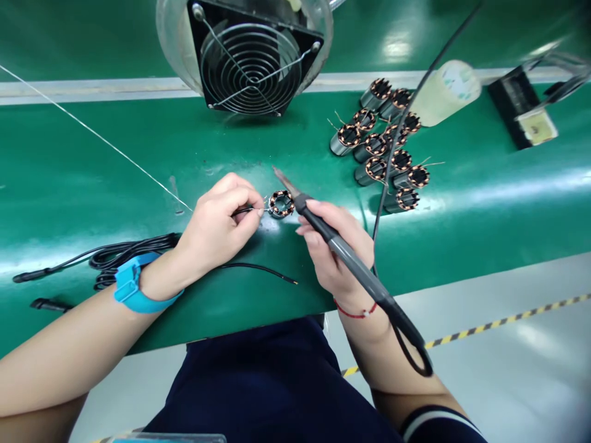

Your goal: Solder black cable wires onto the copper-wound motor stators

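My left hand [228, 218] pinches the end of a thin black cable at the left edge of a motor stator [281, 204], a small ring with copper windings on the green bench. A white thread [115, 149] runs from the upper left down to this hand. In my right hand [335, 243] is a soldering iron [353, 255], held like a pen. Its tip points up and left, just above the stator, and seems apart from it. Below my left hand lies a black cable end [268, 269] with a bare tip.
A fan with a wire guard [252, 71] stands at the back. Several wound stators [372, 147] stand at right, beside a pale roll [446, 92] and a soldering iron stand [521, 111]. The iron's cord [409, 111] crosses above them. Coiled black cables [115, 255] lie at left.
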{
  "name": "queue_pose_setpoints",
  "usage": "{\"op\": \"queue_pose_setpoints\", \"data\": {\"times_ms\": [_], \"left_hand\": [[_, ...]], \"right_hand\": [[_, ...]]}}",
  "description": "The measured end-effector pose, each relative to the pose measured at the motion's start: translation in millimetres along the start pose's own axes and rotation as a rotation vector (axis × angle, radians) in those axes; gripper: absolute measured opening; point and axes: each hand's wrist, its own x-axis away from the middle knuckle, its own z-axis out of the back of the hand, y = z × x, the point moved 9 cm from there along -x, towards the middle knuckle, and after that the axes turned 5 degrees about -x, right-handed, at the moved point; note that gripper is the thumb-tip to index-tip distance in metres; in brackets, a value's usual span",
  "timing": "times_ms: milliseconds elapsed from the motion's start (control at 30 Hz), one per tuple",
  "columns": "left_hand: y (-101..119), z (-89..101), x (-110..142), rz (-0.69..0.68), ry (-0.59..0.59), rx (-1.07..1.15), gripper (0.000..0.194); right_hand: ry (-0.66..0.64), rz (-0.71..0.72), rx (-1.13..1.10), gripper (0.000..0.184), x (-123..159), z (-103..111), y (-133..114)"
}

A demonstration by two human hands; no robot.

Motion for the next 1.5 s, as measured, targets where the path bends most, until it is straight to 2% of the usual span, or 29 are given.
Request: {"op": "queue_pose_setpoints", "data": {"times_ms": [100, 167, 467, 733, 900, 1267, 1367, 1500], "left_hand": [[1.2, 0.3, -0.1, -0.006, 0.011, -0.033, 0.011], [0.7, -0.1, 0.0, -0.002, 0.007, -0.034, 0.012], [-0.6, -0.2, 0.9, 0.017, 0.018, -0.053, 0.011], [-1.6, -0.1, 1.4, 0.026, 0.02, -0.064, 0.01], [-2.7, -0.8, 1.4, 0.042, 0.014, -0.05, 0.01], [2.2, 0.3, 0.4, -0.006, 0.032, -0.03, 0.012], [1.5, 0.0, 0.2, 0.006, 0.023, -0.039, 0.011], [2.2, 0.7, 0.0, -0.001, 0.022, -0.029, 0.011]], "right_hand": [[0.091, 0.001, -0.059, 0.029, 16.2, 10.5, 0.0], [0.099, 0.017, -0.099, 0.026, 22.0, 11.8, -1.1], [0.121, 0.078, -0.076, 0.014, 20.0, 11.1, -8.0], [0.136, 0.056, -0.064, 0.017, 25.3, 11.0, -3.8], [0.19, -0.001, -0.065, 0.016, 27.4, 16.8, 1.2], [0.19, 0.038, -0.097, 0.022, 24.3, 17.1, 0.1], [0.116, 0.043, -0.022, 0.029, 16.8, 12.9, -3.4], [-0.116, -0.053, 0.009, 0.039, -4.6, -0.8, -6.0]]}}
